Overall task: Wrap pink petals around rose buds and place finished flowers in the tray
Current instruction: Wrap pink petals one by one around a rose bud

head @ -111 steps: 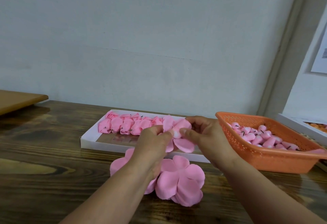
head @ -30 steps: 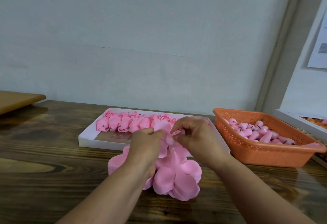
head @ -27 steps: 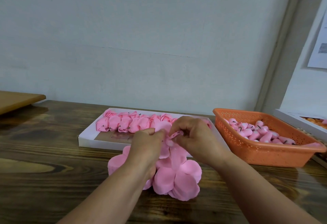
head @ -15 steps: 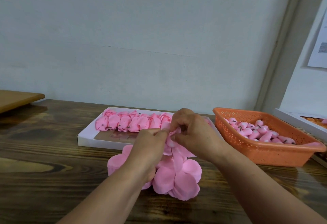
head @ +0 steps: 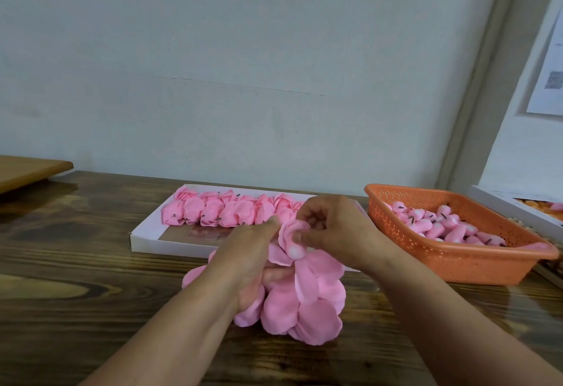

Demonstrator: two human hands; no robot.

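Both hands meet over the table's middle around a half-wrapped pink rose [head: 291, 238] with a pale round bud base. My right hand [head: 338, 230] pinches its petals from the right, fingers curled. My left hand [head: 253, 251] holds the flower from the left with thumb and fingers. Under the hands lies a pile of loose pink petal sheets [head: 304, 306]. Behind them a white tray [head: 146, 234] holds a row of finished pink flowers [head: 219, 212].
An orange plastic basket [head: 457, 263] at the right holds several pink rose buds [head: 441, 227]. A white box [head: 502, 205] sits at the far right edge. A light wooden board [head: 27, 169] lies at the far left. A wall stands close behind the dark wooden table [head: 76, 279].
The petal has been folded tighter round the bud, whose pale base now shows below my right fingers. Both hands stayed in the same place above the petal pile.
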